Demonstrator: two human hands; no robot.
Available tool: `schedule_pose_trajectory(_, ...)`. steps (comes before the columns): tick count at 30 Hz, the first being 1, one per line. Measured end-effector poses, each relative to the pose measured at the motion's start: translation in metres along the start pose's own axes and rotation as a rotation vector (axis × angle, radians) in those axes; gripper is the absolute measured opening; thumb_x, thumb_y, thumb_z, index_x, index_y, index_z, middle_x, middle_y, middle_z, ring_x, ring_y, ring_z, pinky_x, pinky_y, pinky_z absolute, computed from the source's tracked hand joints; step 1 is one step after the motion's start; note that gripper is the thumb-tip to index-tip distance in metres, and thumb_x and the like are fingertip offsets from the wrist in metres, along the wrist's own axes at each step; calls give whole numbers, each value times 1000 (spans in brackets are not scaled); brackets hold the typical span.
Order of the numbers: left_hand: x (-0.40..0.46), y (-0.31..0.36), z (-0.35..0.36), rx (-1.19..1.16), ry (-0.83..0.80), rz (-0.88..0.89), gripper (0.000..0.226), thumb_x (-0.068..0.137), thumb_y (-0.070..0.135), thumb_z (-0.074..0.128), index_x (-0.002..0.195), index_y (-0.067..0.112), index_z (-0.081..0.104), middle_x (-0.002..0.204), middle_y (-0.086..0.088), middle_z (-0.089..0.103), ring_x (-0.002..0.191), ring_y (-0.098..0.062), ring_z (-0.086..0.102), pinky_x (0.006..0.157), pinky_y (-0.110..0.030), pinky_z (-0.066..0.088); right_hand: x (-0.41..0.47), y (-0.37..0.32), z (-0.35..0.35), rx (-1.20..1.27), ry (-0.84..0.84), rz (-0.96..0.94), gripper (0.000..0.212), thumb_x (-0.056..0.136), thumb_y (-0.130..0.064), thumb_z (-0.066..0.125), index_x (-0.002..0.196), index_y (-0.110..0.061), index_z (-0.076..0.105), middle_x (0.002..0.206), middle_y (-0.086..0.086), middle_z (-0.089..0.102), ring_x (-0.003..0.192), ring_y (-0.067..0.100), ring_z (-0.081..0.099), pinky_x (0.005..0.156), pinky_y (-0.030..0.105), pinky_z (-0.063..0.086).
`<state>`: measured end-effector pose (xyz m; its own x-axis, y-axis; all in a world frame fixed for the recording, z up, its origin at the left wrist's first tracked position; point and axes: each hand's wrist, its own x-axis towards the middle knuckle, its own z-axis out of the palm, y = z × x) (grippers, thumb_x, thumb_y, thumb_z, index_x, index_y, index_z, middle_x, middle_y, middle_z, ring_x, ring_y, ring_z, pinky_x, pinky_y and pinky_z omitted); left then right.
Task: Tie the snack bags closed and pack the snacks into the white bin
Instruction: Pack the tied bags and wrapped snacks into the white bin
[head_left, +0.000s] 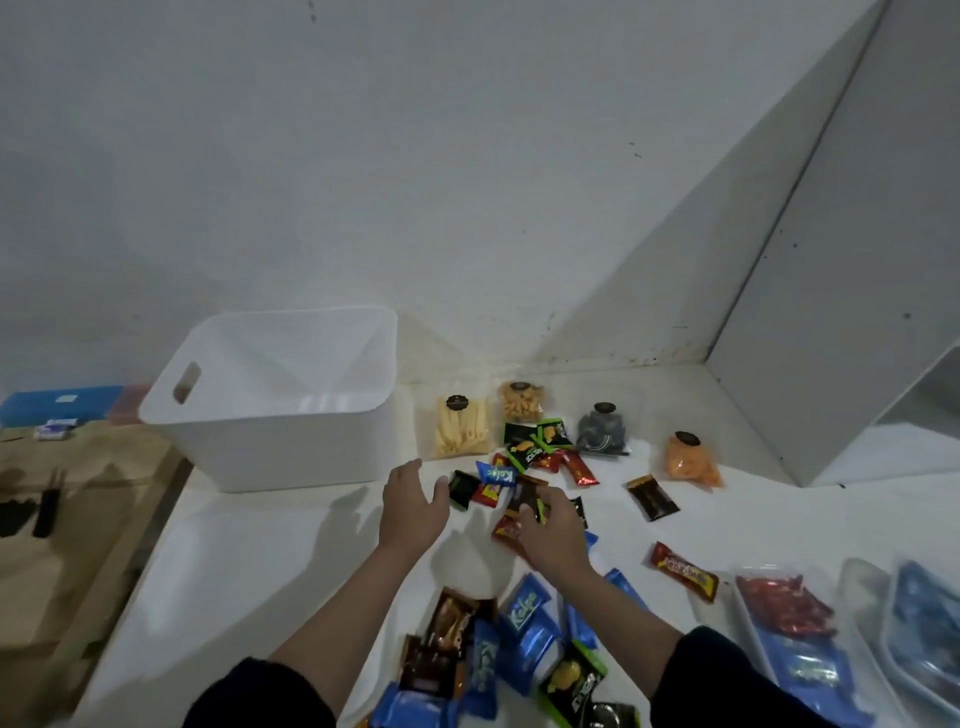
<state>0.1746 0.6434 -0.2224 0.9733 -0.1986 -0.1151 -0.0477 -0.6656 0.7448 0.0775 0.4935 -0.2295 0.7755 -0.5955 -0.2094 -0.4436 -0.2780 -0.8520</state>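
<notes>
The right hand (551, 530), at centre frame, curls its fingers over a dark brown snack packet (527, 498) in the loose pile of small packets; whether it truly grips it, I cannot tell. Just left, the left hand (413, 501) hovers with fingers spread and relaxed, holding nothing. The white bin (275, 400) stands open at left centre on the white table (249, 561). Four clear snack bags sit beyond the pile, the yellow-stick one (461, 427) nearest the bin

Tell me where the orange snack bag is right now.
In the head view, the orange snack bag lies on the white table, far right of the row of clear bags, right of the grey bag, near the cabinet.
</notes>
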Motion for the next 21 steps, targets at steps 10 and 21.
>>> schedule_pose_trajectory(10,110,54,66,248,26,-118,79,83,49,61,142,6,31,145,-20,32,133,-37,32,106,-44,34,159,21,-46,-89,195,72,19,85,-16,56,101,-6,56,110,17,51,106,33,48,80,33,40)
schedule_pose_trajectory(21,187,50,118,325,15,-453,122,69,58,71,148,10,-8,152,-28,7,139,-44,15,108,-65,15,251,48,-60,-145,312,390,66,71,-32,76,116,4,45,118,22,52,112,40,52,89,45,50)
